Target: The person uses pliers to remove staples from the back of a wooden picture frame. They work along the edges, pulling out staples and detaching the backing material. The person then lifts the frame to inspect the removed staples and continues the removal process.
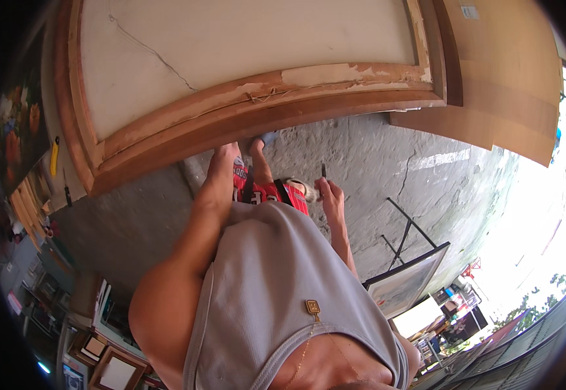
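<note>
Brown wood, head view: frame (pixel 263 110) with pale panel (pixel 250 39) across the top, ahead of both hands. At left hand (pixel 226 159): reaches up to the near edge of the frame; partly hidden there, so cannot tell the grip. At right hand (pixel 330 194): clenched around a short dark tool (pixel 324 170). Projects from the grip toward the frame, apart from its near edge, against grey floor (pixel 367 156).

Tan tabletop (pixel 51 107) under a brown wooden frame (pixel 257 114), yellow cutter (pixel 54 156) and slim dark-handled tool (pixel 68 195).
</note>
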